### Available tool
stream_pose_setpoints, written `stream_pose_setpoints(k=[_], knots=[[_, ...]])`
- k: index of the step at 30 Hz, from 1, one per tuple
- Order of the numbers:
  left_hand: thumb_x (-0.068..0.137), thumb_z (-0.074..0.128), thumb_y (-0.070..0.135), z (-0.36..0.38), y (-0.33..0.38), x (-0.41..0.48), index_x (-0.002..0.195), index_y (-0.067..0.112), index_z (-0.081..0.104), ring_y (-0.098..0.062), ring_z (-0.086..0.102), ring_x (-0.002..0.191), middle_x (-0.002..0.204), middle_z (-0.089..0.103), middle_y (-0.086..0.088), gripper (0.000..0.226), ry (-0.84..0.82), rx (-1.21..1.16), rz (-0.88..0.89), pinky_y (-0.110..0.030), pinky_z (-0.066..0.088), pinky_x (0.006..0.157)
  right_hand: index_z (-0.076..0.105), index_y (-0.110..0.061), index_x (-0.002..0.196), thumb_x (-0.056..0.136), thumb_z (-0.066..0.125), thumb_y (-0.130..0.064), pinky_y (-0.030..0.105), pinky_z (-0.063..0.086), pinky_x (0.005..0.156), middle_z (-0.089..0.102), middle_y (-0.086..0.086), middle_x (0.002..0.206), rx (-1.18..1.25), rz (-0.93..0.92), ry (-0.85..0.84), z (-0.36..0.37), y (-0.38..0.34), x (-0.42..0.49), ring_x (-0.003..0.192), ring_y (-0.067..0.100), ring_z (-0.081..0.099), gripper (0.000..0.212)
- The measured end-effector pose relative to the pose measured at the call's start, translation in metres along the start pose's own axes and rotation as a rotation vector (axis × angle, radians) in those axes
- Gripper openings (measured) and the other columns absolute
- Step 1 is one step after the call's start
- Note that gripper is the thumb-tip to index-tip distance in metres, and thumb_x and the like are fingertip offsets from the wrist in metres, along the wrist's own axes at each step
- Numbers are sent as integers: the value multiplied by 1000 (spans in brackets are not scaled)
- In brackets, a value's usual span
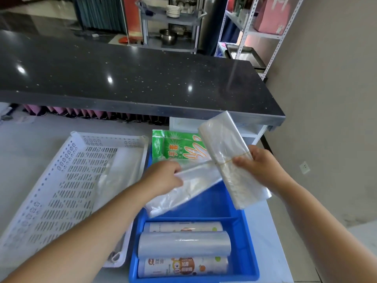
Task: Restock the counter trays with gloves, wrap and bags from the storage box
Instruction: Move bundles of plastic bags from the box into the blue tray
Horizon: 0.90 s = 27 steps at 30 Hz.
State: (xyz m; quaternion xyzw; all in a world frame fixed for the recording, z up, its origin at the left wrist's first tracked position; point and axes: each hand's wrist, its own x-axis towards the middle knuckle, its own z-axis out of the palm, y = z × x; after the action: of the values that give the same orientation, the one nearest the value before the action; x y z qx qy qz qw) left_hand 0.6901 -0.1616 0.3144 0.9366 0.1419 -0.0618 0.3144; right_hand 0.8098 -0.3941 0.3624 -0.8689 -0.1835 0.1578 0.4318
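Note:
A blue storage box (247,250) stands on the white counter, split by a divider. Its near section holds three rolls of wrap (184,244). Green glove packets (179,148) lie at its far end. My right hand (259,164) grips a bundle of clear bags (226,152) tied with a rubber band, raised above the box. My left hand (163,176) holds a second bundle of clear bags (183,190), tilted over the box's middle. A white perforated tray (61,190) sits to the left with some clear plastic inside.
A dark speckled raised countertop (132,78) runs across behind the work surface. Metal shelving (255,31) and a trolley with bowls and plates (171,27) stand in the background. A beige wall (326,99) is close on the right.

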Motion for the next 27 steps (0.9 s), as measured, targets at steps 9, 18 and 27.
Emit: stream_pose_setpoints(k=[9, 18, 27], knots=[[72, 67, 24, -129, -49, -40, 70, 14, 60, -28, 58, 58, 65, 62, -8, 12, 503, -5, -146, -32, 46, 56, 58, -25, 90, 83, 65, -31, 32, 45, 65, 62, -1, 84, -465, -205, -257, 34, -33, 7, 76, 21, 58, 12], [72, 68, 23, -131, -74, -54, 69, 15, 60, -34, 63, 66, 68, 65, -10, 12, 573, -184, -169, -43, 52, 61, 55, -20, 96, 84, 59, -37, 30, 35, 62, 63, 4, 98, -963, -327, -614, 115, -7, 20, 86, 25, 56, 22], [74, 68, 24, -126, -73, -50, 69, 20, 60, -31, 63, 63, 68, 65, -7, 10, 501, -245, -144, -42, 52, 57, 46, -28, 130, 84, 58, -50, 38, 49, 85, 59, -3, 124, -889, -355, -498, 127, 14, 13, 109, 21, 57, 52]])
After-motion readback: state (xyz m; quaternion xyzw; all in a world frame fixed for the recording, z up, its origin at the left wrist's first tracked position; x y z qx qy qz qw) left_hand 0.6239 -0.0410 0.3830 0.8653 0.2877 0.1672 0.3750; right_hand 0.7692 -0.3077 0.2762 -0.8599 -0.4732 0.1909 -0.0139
